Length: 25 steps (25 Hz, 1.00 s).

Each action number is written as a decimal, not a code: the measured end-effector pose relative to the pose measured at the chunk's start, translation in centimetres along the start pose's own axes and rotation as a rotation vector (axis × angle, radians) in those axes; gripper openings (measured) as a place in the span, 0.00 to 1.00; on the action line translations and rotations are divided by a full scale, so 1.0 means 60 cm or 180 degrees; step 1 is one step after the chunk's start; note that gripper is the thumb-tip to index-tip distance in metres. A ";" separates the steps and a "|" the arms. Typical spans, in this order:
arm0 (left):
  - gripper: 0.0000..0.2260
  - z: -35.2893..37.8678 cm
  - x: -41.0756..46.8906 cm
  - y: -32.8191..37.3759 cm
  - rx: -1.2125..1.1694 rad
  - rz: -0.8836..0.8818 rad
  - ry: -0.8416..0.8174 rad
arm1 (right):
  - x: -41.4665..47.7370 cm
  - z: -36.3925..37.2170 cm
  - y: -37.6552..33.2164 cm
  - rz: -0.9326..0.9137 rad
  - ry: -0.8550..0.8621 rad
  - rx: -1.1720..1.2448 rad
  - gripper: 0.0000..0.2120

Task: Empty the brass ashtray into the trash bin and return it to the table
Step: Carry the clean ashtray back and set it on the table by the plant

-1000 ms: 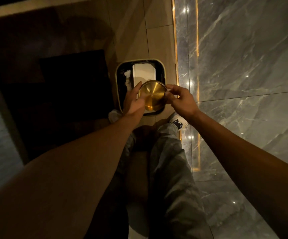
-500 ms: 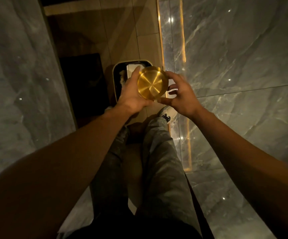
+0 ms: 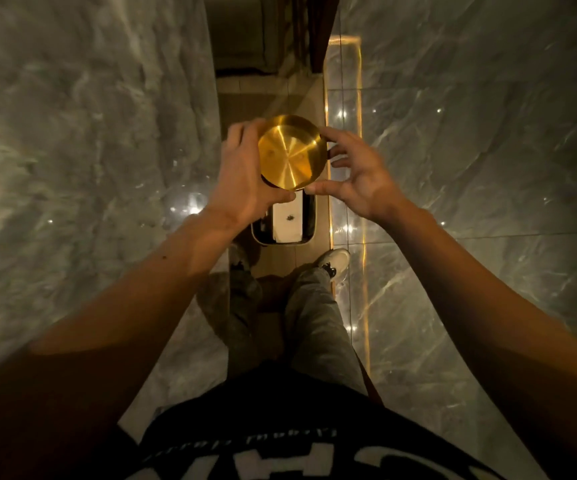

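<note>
As left hand grips the brass ashtray rim and right hand thumb and forefinger pinch it above the trash bin, hold it level

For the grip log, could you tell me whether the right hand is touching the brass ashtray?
Touching. In the head view, the right hand meets the brass ashtray at its rim with index finger and thumb.

Left hand and right hand recorded bare, likewise right forearm and left forearm, the latter marked by a small dark spot. Black shirt printed with white lettering. Mottled grey trousers and pale shoe with dark laces are worn.
</note>
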<state>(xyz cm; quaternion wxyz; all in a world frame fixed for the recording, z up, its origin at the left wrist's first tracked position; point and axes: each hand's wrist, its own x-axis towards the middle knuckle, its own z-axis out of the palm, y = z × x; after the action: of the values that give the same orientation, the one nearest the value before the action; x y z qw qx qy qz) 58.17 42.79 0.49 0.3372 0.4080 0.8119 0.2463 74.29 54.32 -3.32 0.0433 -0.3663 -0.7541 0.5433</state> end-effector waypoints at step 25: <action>0.45 -0.384 -0.276 -0.202 -0.0908 0.0347 0.1351 | -0.021 0.252 -0.444 -0.1080 -0.0520 -0.0608 0.42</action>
<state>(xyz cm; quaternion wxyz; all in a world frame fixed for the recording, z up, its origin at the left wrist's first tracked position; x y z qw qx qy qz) 42.18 19.61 13.05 0.1997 0.3386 0.7984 0.4562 54.73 37.91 13.66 0.0378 -0.1912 -0.8541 0.4822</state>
